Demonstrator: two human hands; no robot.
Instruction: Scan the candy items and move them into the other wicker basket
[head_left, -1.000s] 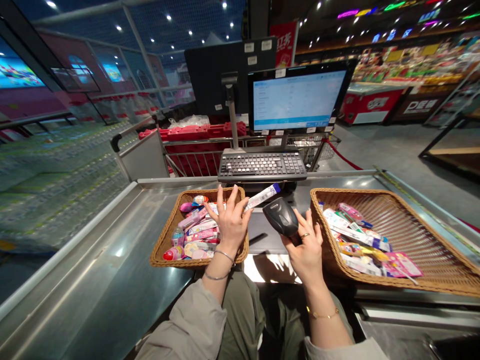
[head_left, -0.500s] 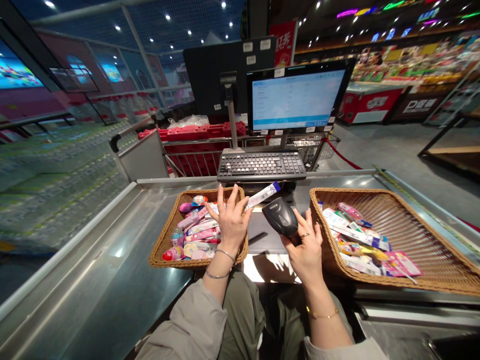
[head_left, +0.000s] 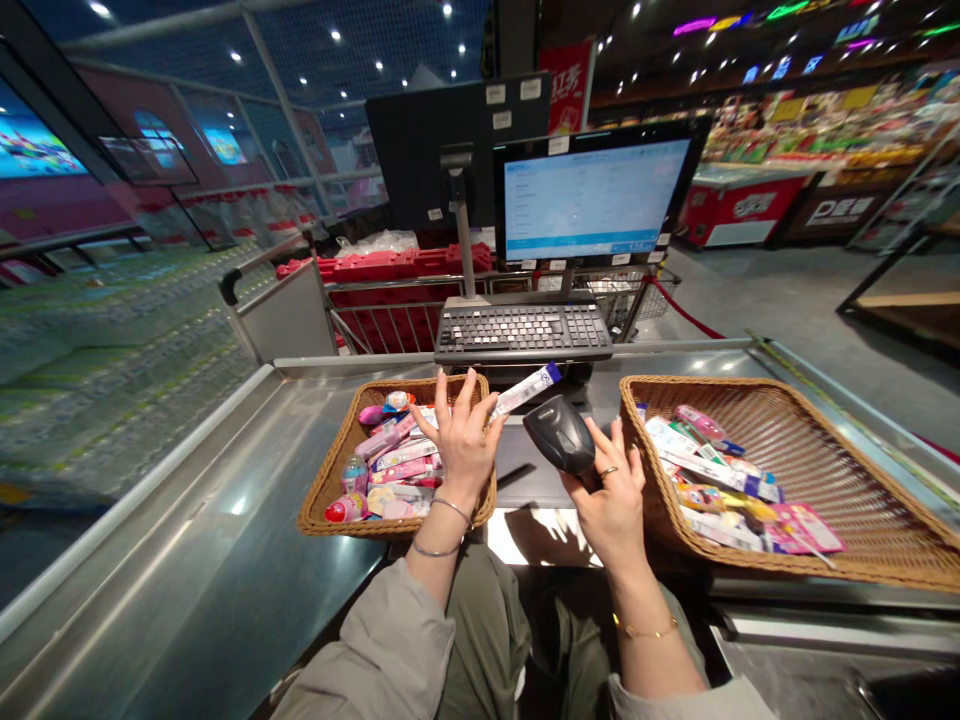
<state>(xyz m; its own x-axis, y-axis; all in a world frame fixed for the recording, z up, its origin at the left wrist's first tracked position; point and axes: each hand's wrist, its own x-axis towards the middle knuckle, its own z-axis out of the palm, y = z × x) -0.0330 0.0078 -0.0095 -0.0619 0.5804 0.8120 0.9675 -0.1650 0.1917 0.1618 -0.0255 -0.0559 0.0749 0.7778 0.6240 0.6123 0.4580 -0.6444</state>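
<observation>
My left hand (head_left: 463, 440) pinches one end of a long, narrow white box with a blue end (head_left: 527, 389) between thumb and forefinger, its other fingers spread. A printed barcode-like patch shows on the box's near face. My right hand (head_left: 611, 490) grips a black barcode scanner (head_left: 561, 432), whose head points left toward the box, a little apart from it. Beneath my left hand stands a smaller wicker basket (head_left: 319, 500) of small colourful packets and pink items. A larger wicker basket (head_left: 885, 480) at my right holds similar packs in its left part.
A keyboard (head_left: 525, 328) and a lit monitor (head_left: 596, 200) stand straight ahead, with a second screen's dark back (head_left: 405, 150) beside them. The metal counter (head_left: 187, 560) stretches to the left. Beyond it are a shopping cart (head_left: 390, 320) and stacked bottles (head_left: 135, 350).
</observation>
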